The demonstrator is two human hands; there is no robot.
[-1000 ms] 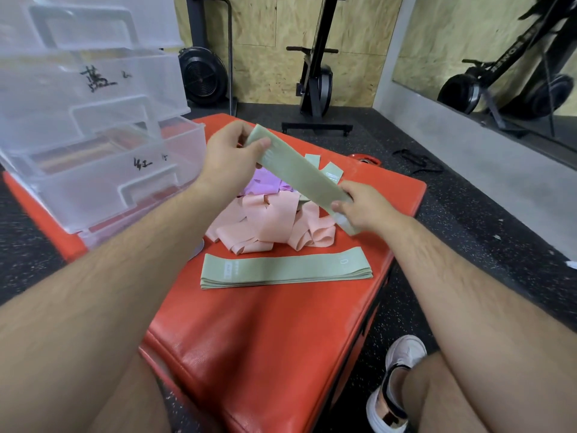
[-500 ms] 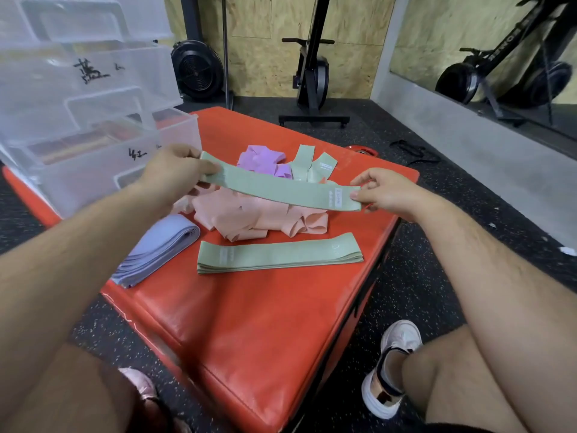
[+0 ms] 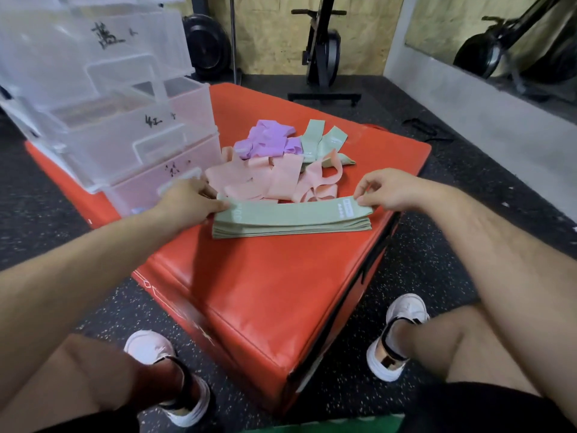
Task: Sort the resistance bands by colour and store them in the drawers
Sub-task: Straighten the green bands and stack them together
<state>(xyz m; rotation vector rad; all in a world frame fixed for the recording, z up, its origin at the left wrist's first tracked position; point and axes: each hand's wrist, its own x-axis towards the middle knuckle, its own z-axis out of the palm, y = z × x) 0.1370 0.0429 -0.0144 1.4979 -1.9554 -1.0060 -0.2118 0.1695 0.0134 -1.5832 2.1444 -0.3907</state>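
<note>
Lying flat on top of the green stack [image 3: 290, 230] on the red pad [image 3: 265, 292], the green band [image 3: 290, 210] is held at both ends. Its right end is pinched between thumb and forefinger of the right hand [image 3: 393, 190]; its left end is covered by the nearly straight fingers of the left hand [image 3: 190, 201], and whether it is pinched or only pressed cannot be told. Pink bands [image 3: 265, 179] and purple bands [image 3: 265, 142] are heaped just behind, beside the clear drawers [image 3: 125, 135].

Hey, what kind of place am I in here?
Probably a gym: an exercise machine stands by the wall, the floor is speckled rubber, and resistance bands lie on a red padded box.
</note>
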